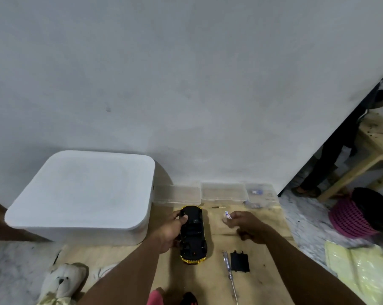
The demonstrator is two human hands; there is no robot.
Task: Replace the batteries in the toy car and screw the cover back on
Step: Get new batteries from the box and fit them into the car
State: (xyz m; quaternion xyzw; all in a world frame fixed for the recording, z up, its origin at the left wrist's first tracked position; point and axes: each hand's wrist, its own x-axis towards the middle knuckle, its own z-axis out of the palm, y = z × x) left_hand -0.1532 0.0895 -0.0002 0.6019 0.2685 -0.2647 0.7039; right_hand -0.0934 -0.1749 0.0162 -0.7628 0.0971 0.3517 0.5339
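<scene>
A yellow toy car lies upside down on the wooden board, its black underside facing up. My left hand grips its left side, thumb on the front end. To the car's right, my right hand pinches a small white and blue battery at its fingertips, just above the board. The black battery cover lies flat near the board's front, and a screwdriver with a clear handle lies just left of it.
A large white foam box stands at the left. Three clear plastic boxes line the wall behind the car. A stuffed toy lies at front left. A pink basket and a person's legs stand at right.
</scene>
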